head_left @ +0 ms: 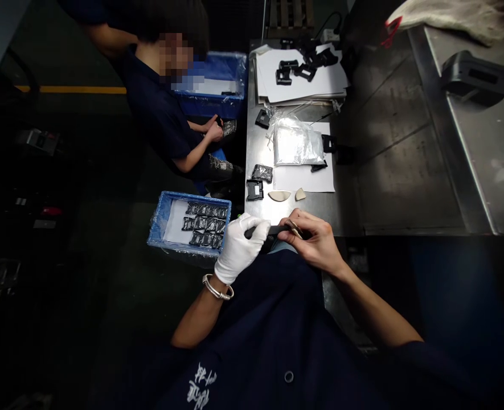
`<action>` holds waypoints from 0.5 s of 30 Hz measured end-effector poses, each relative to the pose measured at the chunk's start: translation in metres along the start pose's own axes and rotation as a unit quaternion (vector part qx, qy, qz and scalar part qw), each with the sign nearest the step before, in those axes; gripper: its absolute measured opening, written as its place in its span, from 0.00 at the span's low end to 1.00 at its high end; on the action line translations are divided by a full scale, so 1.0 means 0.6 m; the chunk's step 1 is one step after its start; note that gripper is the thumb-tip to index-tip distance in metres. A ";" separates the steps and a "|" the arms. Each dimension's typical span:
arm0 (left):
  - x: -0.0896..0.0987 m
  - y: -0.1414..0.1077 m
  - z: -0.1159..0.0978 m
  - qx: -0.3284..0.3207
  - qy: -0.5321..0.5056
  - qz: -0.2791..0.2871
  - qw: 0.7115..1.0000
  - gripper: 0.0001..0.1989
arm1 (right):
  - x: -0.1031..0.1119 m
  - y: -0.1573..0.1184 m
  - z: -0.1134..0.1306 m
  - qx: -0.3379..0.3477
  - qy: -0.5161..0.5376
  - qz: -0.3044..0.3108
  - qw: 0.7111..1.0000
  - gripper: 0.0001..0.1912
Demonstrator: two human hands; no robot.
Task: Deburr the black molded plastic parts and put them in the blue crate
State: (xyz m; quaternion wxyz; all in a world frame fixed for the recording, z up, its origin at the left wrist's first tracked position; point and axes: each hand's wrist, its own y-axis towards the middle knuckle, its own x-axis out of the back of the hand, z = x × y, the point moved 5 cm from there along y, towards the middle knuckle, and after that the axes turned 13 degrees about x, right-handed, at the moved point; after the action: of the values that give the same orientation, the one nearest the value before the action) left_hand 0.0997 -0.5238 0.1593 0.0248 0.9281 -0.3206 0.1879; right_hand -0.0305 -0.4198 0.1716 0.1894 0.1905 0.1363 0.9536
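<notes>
My left hand, in a white glove, pinches one end of a dark, narrow part held in front of my torso. Bare fingers of my right hand are closed round its other end, together with a small thin item that is too small to make out. Just beyond my hands, two pale curved pieces lie on the metal table. A black part and a plastic-wrapped part rest near the table's left edge.
A blue crate with wrapped black parts stands at the left. Beyond it, a seated person works beside another blue crate. A clear plastic bag and a paper stack with black parts lie farther up the table.
</notes>
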 end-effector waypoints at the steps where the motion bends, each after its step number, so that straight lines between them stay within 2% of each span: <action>1: 0.002 0.001 0.006 0.012 -0.001 -0.009 1.000 0.16 | -0.002 -0.001 0.000 0.002 0.001 0.003 1.000 0.09; 3: 0.005 0.002 0.018 0.035 -0.009 -0.026 0.999 0.20 | -0.005 -0.002 0.001 0.007 0.001 0.020 1.000 0.09; 5: 0.006 0.003 0.025 0.028 0.005 -0.028 0.999 0.21 | -0.005 -0.001 0.001 0.009 -0.013 0.050 0.999 0.10; 9: -0.013 -0.001 0.021 -0.072 0.155 0.005 0.985 0.13 | 0.006 0.006 0.004 0.031 -0.113 0.052 0.992 0.13; 12: -0.029 -0.005 0.022 -0.107 0.253 0.022 0.961 0.18 | 0.004 0.009 -0.001 0.042 -0.217 0.067 0.973 0.15; 15: -0.025 -0.009 0.017 -0.133 0.251 0.018 0.958 0.22 | 0.006 0.005 -0.017 0.033 -0.307 0.108 0.945 0.16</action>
State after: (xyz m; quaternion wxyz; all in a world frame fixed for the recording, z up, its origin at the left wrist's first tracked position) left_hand 0.0952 -0.5125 0.1445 0.2248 0.8332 -0.3429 0.3711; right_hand -0.0386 -0.4232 0.1647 0.1114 0.4935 0.0813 0.8588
